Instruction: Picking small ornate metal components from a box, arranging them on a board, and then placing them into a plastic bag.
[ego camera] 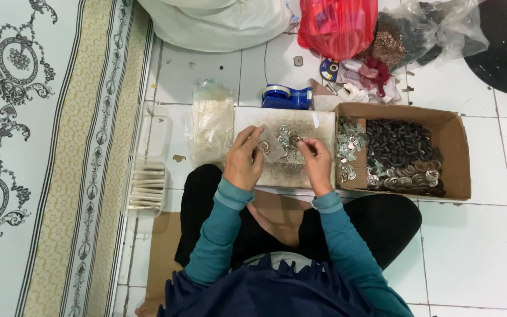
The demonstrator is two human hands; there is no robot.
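The left hand grips a small clear bag; the right hand pinches a metal ring at its 10 o'clock, above the board. The box lies at 3 o'clock.

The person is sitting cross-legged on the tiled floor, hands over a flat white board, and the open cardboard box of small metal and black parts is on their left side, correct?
Not quite: the open cardboard box of small metal and black parts sits on the person's right side, not the left, as the head view shows. The rest holds: the person sits cross-legged on the tiled floor, with the left hand and right hand over the flat white board.
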